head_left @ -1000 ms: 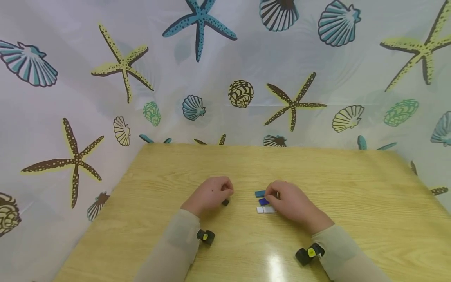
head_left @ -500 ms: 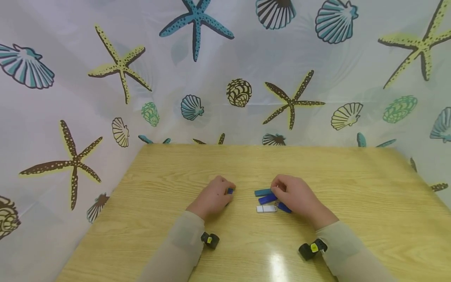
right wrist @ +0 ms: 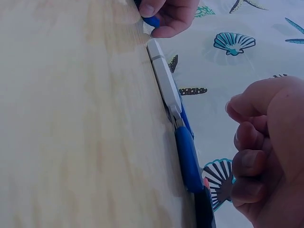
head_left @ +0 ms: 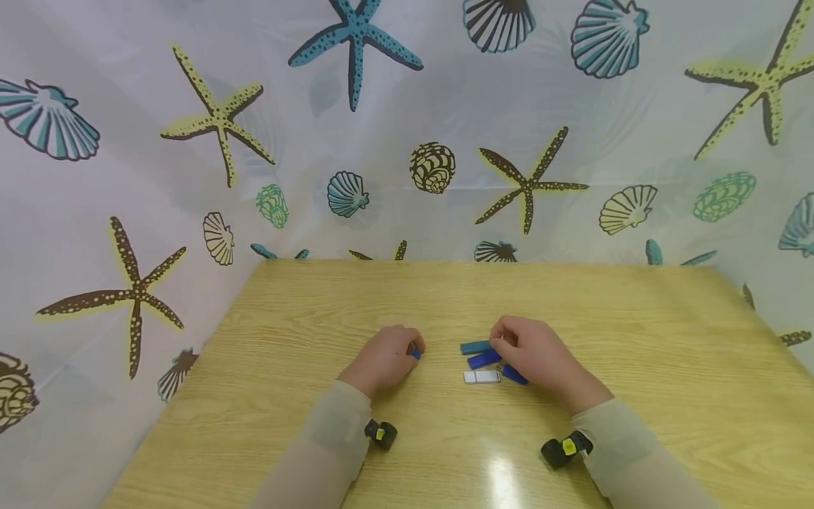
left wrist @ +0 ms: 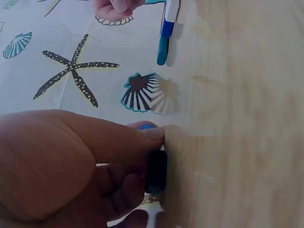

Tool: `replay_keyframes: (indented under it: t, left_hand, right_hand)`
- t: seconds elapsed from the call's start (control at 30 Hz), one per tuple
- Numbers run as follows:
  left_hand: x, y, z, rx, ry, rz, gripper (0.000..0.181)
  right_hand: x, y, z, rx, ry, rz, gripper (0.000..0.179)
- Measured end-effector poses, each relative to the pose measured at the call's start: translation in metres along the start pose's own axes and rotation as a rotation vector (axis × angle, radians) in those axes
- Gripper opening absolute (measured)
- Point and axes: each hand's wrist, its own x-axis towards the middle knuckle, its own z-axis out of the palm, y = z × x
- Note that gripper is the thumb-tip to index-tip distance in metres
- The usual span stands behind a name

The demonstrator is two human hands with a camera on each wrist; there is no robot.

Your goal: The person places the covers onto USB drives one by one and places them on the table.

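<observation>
My left hand (head_left: 384, 359) pinches a small blue flash drive (head_left: 415, 353) between thumb and fingers, low over the table. The left wrist view shows a dark end (left wrist: 156, 172) at the same fingers; most of the drive is hidden. My right hand (head_left: 534, 353) hovers beside a small group of flash drives, its fingers loosely curled, with nothing seen between them in the right wrist view. In that group lie a teal drive (head_left: 475, 347), a blue drive (head_left: 485, 359), a white drive (head_left: 482, 377) and another blue drive (head_left: 514, 375) at an angle.
A light wood-grain table (head_left: 305, 304) carries everything. Behind it and along both sides hangs a white cloth (head_left: 394, 78) printed with starfish and shells. A black piece (right wrist: 204, 209) lies near the blue drive in the right wrist view. Black cameras (head_left: 381, 434) sit on both wrists.
My right hand has drawn back slightly to the right, and a blue drive now shows below it. In my left hand, the blue end faces up where a black end showed earlier.
</observation>
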Motion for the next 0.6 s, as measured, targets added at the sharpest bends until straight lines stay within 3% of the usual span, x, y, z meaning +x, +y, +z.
replay_keyframes:
  t: [0.23,0.6]
  left_hand:
    - [0.0005,0.0016,-0.0014,0.046,0.028,0.028,0.009]
    - [0.0021,0.0101,-0.0049,-0.134,0.139,0.013,0.006]
  right_hand:
    - [-0.0005,0.0022,-0.0002,0.002,-0.011,-0.006,0.008]
    - [0.0,0.0072,-0.0046,-0.035,-0.065,0.022,0.009]
